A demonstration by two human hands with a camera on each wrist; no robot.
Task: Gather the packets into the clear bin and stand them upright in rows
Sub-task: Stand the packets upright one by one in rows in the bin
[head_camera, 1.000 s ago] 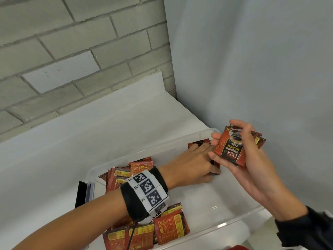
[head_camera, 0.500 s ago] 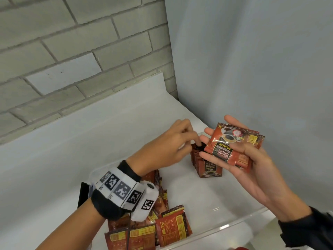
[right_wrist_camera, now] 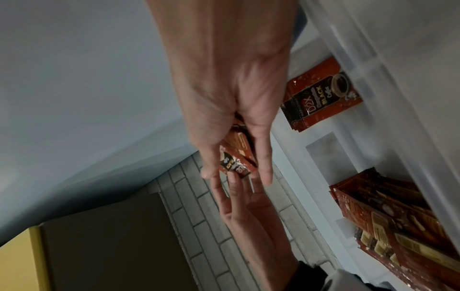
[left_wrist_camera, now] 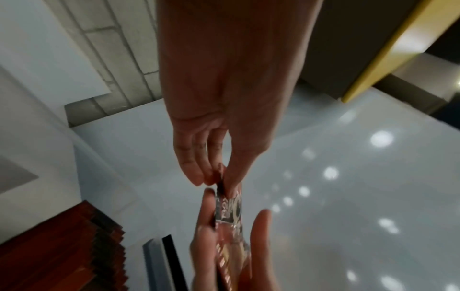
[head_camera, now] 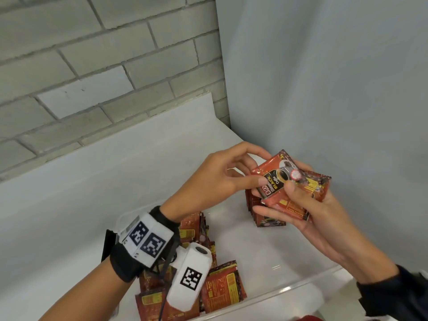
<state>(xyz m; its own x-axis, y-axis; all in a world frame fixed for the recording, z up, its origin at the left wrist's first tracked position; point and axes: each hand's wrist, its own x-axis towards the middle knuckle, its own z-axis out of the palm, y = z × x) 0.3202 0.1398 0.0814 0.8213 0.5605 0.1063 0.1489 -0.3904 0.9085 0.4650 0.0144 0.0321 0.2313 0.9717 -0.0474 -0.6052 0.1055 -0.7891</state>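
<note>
My right hand point(head_camera: 273, 198) holds a small stack of red coffee packets point(head_camera: 298, 195) above the far right corner of the clear bin point(head_camera: 289, 290). My left hand point(head_camera: 260, 172) pinches the left edge of the top packet point(head_camera: 275, 179) between thumb and fingers. In the left wrist view the left hand point(left_wrist_camera: 221, 177) pinches that packet point(left_wrist_camera: 229, 204). In the right wrist view the right hand point(right_wrist_camera: 236, 173) grips the stack point(right_wrist_camera: 239, 157). Under the hands a short row of packets point(head_camera: 266, 216) stands upright in the bin. Several loose packets point(head_camera: 222, 288) lie at the bin's near left.
The bin sits on a white counter point(head_camera: 115, 181) in a corner, with a grey brick wall point(head_camera: 92, 77) behind and a pale blue wall point(head_camera: 335, 89) to the right. A black flat object point(head_camera: 107, 244) stands beside the bin's left side.
My left hand lifted off the standing row in the bin, rose to the stack in my right hand and now pinches its top packet. The right hand tilted the stack slightly.
</note>
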